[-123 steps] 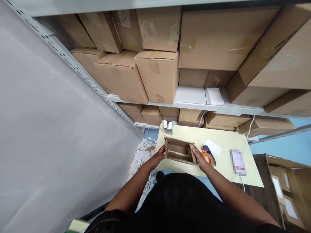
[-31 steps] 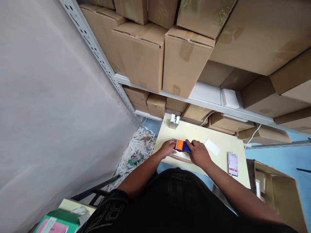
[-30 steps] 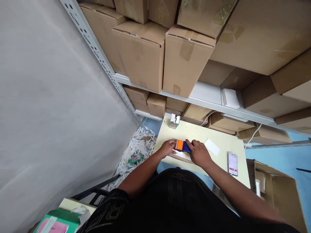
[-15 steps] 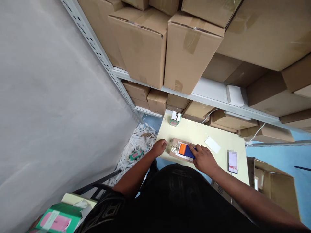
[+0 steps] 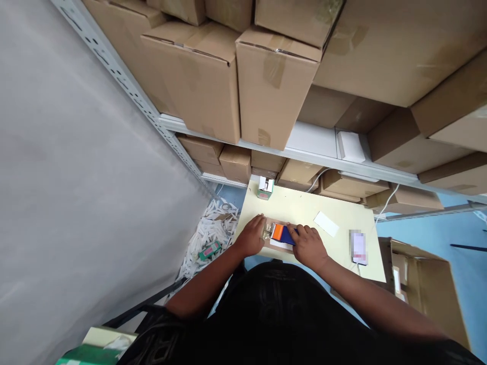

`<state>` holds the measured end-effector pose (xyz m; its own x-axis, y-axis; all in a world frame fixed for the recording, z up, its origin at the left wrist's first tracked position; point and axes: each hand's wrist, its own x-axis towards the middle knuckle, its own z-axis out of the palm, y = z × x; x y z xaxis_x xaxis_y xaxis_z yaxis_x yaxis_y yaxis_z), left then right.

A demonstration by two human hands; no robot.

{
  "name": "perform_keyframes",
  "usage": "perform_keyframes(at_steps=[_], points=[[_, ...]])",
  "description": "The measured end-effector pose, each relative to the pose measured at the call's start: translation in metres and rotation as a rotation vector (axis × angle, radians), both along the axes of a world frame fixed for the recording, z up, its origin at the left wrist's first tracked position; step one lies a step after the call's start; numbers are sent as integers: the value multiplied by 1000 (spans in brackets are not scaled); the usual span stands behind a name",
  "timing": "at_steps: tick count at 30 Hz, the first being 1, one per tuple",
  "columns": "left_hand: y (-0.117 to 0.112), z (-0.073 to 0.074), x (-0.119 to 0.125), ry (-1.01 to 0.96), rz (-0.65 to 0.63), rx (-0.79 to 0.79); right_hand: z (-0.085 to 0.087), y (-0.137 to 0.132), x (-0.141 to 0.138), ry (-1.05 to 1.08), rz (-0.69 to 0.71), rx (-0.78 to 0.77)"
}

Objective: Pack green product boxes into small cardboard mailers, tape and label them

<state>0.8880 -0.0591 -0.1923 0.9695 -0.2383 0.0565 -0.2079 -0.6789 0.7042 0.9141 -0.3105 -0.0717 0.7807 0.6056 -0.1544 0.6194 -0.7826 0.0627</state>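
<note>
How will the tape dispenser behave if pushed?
The tape dispenser is probably stiff, as its body looks like plastic. With the right hand on its blue part, tipping seems unlikely. Clear tape by its orange end may tug.

In front of you, the pale yellow table (image 5: 300, 207) carries a green carton (image 5: 265, 188), a brown cardboard box (image 5: 279, 247), a white card (image 5: 326, 223) and a phone (image 5: 358, 247).

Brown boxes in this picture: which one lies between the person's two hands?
The small brown box on the table, under the tape dispenser. Other brown boxes stand on shelves; a large open one stands beyond the table's right end.
</note>
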Motion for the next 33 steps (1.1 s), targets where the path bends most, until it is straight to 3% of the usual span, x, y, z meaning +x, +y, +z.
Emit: perform_keyframes(at_steps=[3,8,18,24,30,33], points=[[-14,8,-1,-54,-202,119,1,1,3,8,0,-13],[-33,1,4,-51,-177,296,3,3,13,60,-11,-46],[-34,-2,6,-56,-173,543,19,-26,21,181,13,-70],[-35,1,4,-57,-140,536,23,-81,15,173,11,-66],[-37,5,5,-44,-122,515,24,-173,7,136,4,-77],[-39,7,7,-31,-124,518,16,-211,3,124,-14,-106]])
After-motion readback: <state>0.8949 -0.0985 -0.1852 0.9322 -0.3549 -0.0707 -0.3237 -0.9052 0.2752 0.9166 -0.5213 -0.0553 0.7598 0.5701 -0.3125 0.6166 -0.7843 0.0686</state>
